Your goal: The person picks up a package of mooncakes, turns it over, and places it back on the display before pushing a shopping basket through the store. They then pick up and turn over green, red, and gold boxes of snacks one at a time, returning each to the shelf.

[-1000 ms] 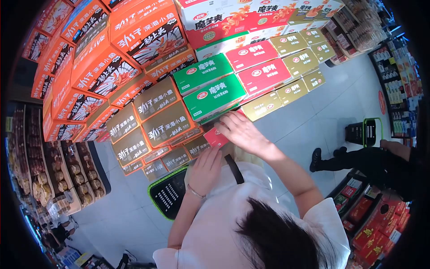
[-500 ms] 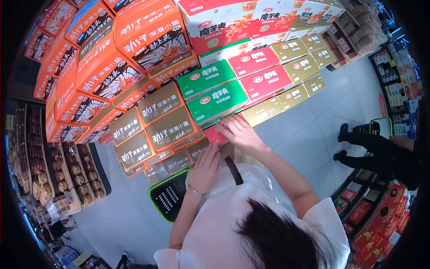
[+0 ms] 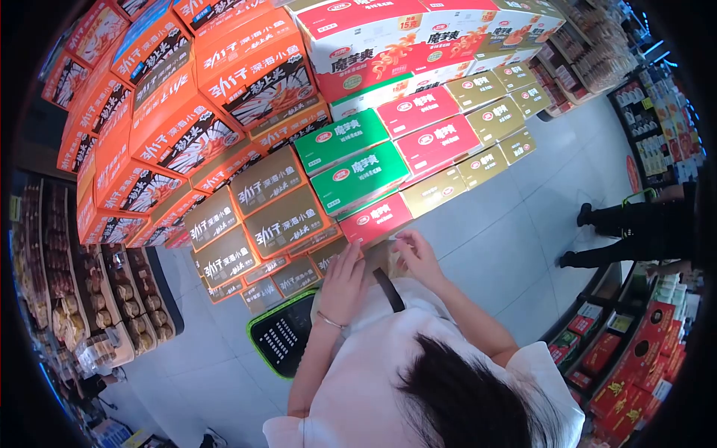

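Note:
A red snack box (image 3: 376, 219) lies at the near edge of the stacked display, below a green box (image 3: 357, 179) and beside a gold one (image 3: 435, 193). My left hand (image 3: 343, 282) is open, its fingers stretched side by side against the near left corner of the red box. Just off the box's near right corner, my right hand (image 3: 415, 257) has its fingers curled together in a pinch. Whatever lies between those fingertips, if anything, is too small to make out. Brown-topped boxes (image 3: 286, 222) are stacked left of my left hand.
Orange snack boxes (image 3: 179, 119) rise at the upper left. A black basket with a green rim (image 3: 251, 336) is on the floor left of me. Shelves (image 3: 134, 299) line the left side. A person in dark trousers (image 3: 612, 218) is at the right, near red gift boxes (image 3: 635, 366).
My right hand has drawn back from the top of the red box toward me, uncovering its printed face. My left hand stays at the box's corner. The person at the right has shifted.

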The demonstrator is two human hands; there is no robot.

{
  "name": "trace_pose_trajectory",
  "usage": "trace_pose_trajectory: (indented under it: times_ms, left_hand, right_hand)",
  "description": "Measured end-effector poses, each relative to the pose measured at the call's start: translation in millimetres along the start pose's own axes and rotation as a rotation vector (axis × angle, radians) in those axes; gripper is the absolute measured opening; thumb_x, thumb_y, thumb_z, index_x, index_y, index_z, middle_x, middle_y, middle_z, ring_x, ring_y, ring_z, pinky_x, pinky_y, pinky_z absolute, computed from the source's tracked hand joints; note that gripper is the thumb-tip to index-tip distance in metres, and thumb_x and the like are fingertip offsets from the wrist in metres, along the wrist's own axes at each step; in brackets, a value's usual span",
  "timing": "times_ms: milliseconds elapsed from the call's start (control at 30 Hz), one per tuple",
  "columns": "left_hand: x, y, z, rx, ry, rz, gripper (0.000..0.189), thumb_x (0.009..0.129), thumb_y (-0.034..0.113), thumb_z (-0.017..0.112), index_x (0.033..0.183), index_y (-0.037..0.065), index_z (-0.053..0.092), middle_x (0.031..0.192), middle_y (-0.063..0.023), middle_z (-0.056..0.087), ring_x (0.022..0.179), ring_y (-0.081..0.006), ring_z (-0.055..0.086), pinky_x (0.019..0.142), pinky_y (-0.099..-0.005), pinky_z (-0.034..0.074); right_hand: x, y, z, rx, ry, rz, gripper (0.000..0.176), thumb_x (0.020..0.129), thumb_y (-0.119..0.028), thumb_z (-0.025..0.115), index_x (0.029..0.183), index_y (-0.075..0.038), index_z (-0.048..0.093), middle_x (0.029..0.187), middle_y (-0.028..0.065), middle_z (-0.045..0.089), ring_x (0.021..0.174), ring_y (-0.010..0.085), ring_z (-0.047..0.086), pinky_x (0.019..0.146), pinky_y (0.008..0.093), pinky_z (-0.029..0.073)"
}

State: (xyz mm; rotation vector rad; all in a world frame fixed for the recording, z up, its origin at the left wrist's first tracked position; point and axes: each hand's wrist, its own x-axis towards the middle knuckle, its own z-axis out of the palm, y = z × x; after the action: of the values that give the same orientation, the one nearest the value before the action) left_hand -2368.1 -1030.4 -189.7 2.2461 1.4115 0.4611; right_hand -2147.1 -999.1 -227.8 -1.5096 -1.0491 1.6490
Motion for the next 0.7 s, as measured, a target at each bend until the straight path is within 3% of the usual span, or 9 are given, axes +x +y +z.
trace_pose_trajectory:
  times_ms: [33,100,200,433,633,700]
  left_hand:
    - [-0.4,0.2,0.5,0.002,0.009,0.002,0.044,0.078,0.009,0.068,0.12,-0.002,0.058,0.154,-0.0194,0.033,0.14,-0.0367,0.037,0.114,-0.0513,0.032]
    - [-1.6,0.0,3.2,0.01,0.018,0.008,0.041,0.078,0.009,0.068,0.117,-0.002,0.059,0.154,-0.0195,0.033,0.139,-0.0369,0.037,0.113,-0.0514,0.032]
    - [-8.0,-1.5,7.5,0.008,0.022,0.009,0.036,0.078,0.009,0.068,0.111,-0.001,0.06,0.154,-0.0198,0.032,0.139,-0.0372,0.037,0.113,-0.0519,0.032]
    - [-12.5,1.3,11.3,-0.03,0.018,0.002,0.032,0.077,0.009,0.069,0.107,0.0,0.06,0.156,-0.0213,0.028,0.138,-0.0389,0.037,0.113,-0.0543,0.031]
    - [-11.5,-4.3,2.0,-0.027,-0.032,0.039,0.036,0.077,0.007,0.068,0.111,-0.002,0.058,0.157,-0.0211,0.024,0.132,-0.0414,0.041,0.109,-0.0512,0.036]
    - [-11.6,-4.3,2.0,-0.04,-0.044,0.034,0.037,0.077,0.007,0.068,0.112,-0.002,0.058,0.157,-0.0211,0.024,0.13,-0.0412,0.042,0.107,-0.0498,0.037]
  right_hand:
    - [1.7,-3.5,1.5,0.0,0.004,-0.002,0.038,0.097,-0.027,0.059,0.126,-0.004,0.052,0.106,0.0154,0.066,0.08,0.0249,0.069,0.067,0.0339,0.056]
    - [9.9,-17.0,6.2,0.323,-0.139,0.377,0.052,0.099,-0.049,0.05,0.126,-0.004,0.051,0.102,0.0149,0.07,0.071,0.0198,0.07,0.061,0.027,0.055]
    - [19.4,-32.8,16.0,0.552,-0.28,0.374,0.061,0.098,-0.058,0.044,0.127,-0.005,0.052,0.104,0.0163,0.07,0.073,0.0206,0.07,0.061,0.0274,0.056]
    - [28.2,-15.0,15.1,0.479,-0.258,0.3,0.059,0.098,-0.055,0.047,0.127,-0.004,0.053,0.107,0.0137,0.07,0.08,0.0189,0.07,0.071,0.0326,0.057]
    - [7.4,-15.4,22.5,0.519,-0.189,0.264,0.049,0.098,-0.045,0.054,0.124,-0.004,0.056,0.113,0.0126,0.068,0.085,0.0186,0.069,0.074,0.0318,0.056]
    - [-3.0,-24.2,20.2,0.527,-0.229,0.235,0.041,0.099,-0.035,0.056,0.126,-0.004,0.055,0.113,0.0136,0.068,0.087,0.0179,0.068,0.076,0.0326,0.056]
